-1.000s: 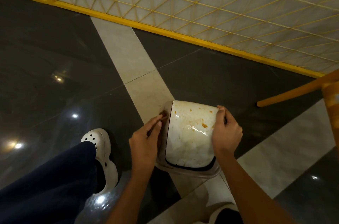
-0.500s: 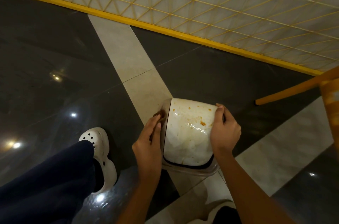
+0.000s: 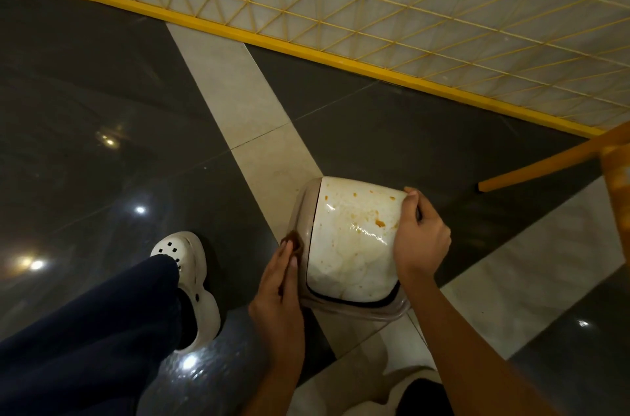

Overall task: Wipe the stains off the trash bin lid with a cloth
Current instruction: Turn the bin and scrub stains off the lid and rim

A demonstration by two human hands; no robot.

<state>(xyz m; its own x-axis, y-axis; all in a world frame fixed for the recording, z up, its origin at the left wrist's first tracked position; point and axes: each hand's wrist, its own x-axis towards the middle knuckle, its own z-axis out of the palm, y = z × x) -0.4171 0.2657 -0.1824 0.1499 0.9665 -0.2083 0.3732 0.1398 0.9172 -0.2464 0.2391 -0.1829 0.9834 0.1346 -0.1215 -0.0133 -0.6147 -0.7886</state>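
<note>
Head view, the only one supplied. The trash bin lid point(image 3: 351, 245), a white glossy panel in a beige frame, sits on its bin on the floor point(image 3: 102, 108), just in front of the person and right of a white clog point(image 3: 184, 255). The right hand point(image 3: 421, 238) has its grip closed round the lid's right edge, fingers curled over it and thumb on top, which I judge to be a steadying hold. The left hand point(image 3: 278, 306) lies with fingers nearly straight, its grip flat and narrow, pressing a small brown cloth point(image 3: 294, 240) against the left rim of the frame. The cloth is mostly hidden under the fingertips. Progress: low to middling by my estimate. Orange-brown stains point(image 3: 379, 223) remain on the upper right of the panel, smaller specks sit near the far edge, and faint smeared rings show across the middle. The white face has a wet-looking sheen, so some passes may be done, but the main blots are still to be wiped. Surface and room: polished dark tiles reflecting ceiling lights, crossed by a pale tile strip point(image 3: 245, 102). A yellow lattice partition point(image 3: 375, 6) runs along the far side, and an orange wooden leg point(image 3: 545, 163) enters at right. A dark trouser leg point(image 3: 85, 330) fills the lower left.
</note>
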